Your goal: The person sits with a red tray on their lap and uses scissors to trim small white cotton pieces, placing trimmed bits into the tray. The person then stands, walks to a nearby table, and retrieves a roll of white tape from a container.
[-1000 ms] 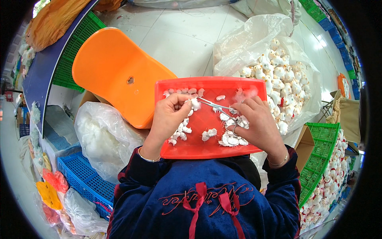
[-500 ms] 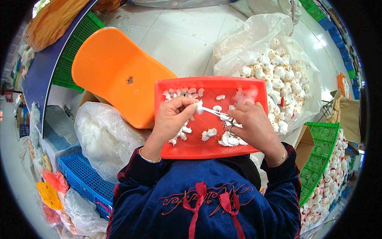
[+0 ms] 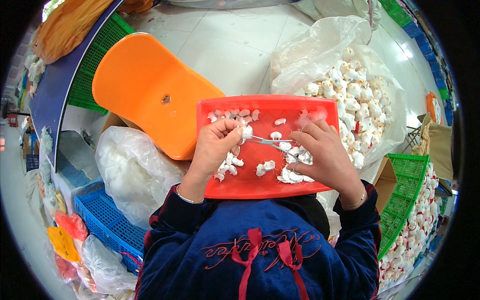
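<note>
A red tray [image 3: 320,107] rests on my lap with several small white toy pieces [image 3: 235,162] scattered in it. My left hand [image 3: 212,150] pinches one small white piece [image 3: 246,132] at its fingertips. My right hand [image 3: 325,155] grips metal tweezers [image 3: 270,142], whose tips point left and touch that piece. A small heap of white pieces [image 3: 292,175] lies under my right hand.
An orange plastic chair [image 3: 145,90] stands left of the tray. A big clear bag of white toys [image 3: 350,90] sits at the right, green crates [image 3: 405,200] with more toys lower right. A white stuffing bag [image 3: 130,170] and a blue crate [image 3: 107,227] are on the left.
My hands have drawn slightly closer together over the tray, and the tweezers now reach the piece held in my left fingers.
</note>
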Available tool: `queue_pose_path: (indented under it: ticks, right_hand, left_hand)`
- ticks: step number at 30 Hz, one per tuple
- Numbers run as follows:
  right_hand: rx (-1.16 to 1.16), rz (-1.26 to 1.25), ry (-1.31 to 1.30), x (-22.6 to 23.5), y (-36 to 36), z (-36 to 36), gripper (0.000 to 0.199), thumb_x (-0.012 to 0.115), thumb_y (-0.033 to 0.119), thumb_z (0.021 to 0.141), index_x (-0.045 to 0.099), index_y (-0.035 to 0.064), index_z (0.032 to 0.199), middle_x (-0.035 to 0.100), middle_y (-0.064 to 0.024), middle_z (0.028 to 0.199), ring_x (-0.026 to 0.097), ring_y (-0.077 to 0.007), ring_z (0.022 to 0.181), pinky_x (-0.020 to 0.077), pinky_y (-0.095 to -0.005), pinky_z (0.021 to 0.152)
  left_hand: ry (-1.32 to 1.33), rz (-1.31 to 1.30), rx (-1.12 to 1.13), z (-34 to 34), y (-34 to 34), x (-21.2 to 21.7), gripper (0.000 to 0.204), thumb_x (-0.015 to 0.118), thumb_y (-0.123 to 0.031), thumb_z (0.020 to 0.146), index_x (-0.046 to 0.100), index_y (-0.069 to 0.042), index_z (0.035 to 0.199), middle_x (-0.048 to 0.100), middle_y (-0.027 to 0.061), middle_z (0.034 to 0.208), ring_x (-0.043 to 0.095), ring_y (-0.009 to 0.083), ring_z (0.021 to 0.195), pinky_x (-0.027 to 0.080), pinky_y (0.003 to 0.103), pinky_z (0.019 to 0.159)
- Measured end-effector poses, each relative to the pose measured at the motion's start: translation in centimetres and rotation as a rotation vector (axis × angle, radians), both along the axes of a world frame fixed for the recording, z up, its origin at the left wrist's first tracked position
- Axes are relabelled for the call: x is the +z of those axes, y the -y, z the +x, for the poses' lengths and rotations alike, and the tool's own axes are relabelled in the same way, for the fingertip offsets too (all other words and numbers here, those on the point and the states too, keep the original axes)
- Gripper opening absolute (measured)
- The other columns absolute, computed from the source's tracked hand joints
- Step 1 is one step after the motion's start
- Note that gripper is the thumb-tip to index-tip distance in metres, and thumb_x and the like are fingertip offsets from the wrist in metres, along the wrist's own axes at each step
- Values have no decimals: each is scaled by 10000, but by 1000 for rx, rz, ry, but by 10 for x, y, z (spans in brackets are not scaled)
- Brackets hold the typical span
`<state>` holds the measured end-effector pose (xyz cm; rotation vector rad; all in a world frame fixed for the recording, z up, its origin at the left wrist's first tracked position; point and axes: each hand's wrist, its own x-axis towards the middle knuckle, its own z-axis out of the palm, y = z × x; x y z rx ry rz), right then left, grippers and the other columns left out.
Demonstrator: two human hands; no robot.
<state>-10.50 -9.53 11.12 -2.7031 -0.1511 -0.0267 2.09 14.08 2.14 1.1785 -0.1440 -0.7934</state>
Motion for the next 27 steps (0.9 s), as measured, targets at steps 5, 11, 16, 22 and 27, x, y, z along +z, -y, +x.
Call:
queue_pose_path:
  ticks: [5,11,16,22,27]
  right_hand:
    - [-1,-65,-112,-6,2,-1,390,807,191,727,711,85,1090,646,-65,948,596,-272,970,436,-408,851]
    - [51,-4,-198,-5,-5,2,328,822,202,749,708,47,1015,656,-104,874,618,-296,873,454,-417,773]
    - [-18,330,-253,-16,-10,4,266,790,176,779,702,21,977,659,-127,791,650,-299,755,487,-419,677]
    - [-76,458,-394,-19,-12,0,392,874,159,757,681,-31,1040,651,-111,769,617,-217,690,491,-342,656]
    - [-83,426,-355,-17,-12,-3,349,803,198,780,687,-1,1042,665,-136,853,643,-299,809,489,-405,741]
  left_hand:
    - [56,34,-30,-2,0,9,134,651,-83,978,707,14,1051,654,-2,792,550,26,622,449,179,574]
    - [137,108,-127,-5,2,5,168,667,-64,969,710,1,1117,642,-21,812,543,22,651,451,187,592]
    - [76,-61,-70,-5,0,0,236,652,-24,964,689,-3,1196,675,9,946,611,46,783,487,193,670]
    - [293,-68,22,-11,11,1,278,593,21,949,677,14,1213,717,66,1031,660,78,836,532,210,706]
    - [113,42,14,-9,6,7,246,599,-8,973,689,11,1201,722,48,989,675,89,843,546,229,716]
